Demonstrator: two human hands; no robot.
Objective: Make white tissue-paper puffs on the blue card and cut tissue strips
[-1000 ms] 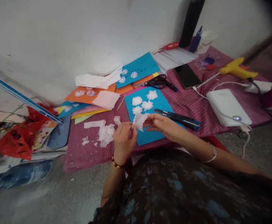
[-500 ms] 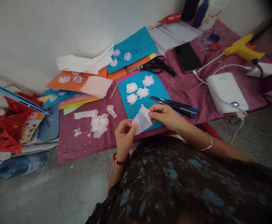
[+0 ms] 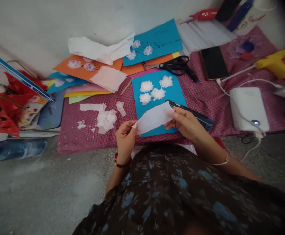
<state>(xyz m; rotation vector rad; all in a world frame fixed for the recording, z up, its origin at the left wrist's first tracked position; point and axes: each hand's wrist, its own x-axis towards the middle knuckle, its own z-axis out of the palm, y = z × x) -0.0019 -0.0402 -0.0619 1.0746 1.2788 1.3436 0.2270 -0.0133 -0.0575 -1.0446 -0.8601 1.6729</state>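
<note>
My left hand (image 3: pixel 125 138) pinches the near-left end of a white tissue strip (image 3: pixel 154 118) between thumb and fingertips. My right hand (image 3: pixel 185 122) pinches the far-right end the same way. Both grips are closed on the paper, and the strip hangs stretched between them, just above the near edge of the blue card (image 3: pixel 157 101).

Risk one: the tissue looks thin and soft. I judge that any further pull apart, or an uneven twist between the two grips, could tear it across the middle.

Risk two: a craft knife (image 3: pixel 193 113) lies just under and beyond my right hand, on the card's right edge. I cannot tell whether its blade is out. A dropped wrist could brush it or push it off the card.

Risk three: four white tissue tufts (image 3: pixel 156 90) sit on the card just beyond the strip. A forward sweep of the strip or a hand could knock them out of place; I cannot tell whether they are stuck down.

To the left, loose tissue scraps (image 3: pixel 105 118) lie on the checked cloth (image 3: pixel 206 94) and would scatter easily.

Farther off, scissors (image 3: pixel 178 63) rest on stacked coloured sheets, a phone (image 3: pixel 213 62) lies to the right, and a yellow glue gun (image 3: pixel 276 62) stands well apart, its cord running near a white box (image 3: pixel 248 106).
</note>
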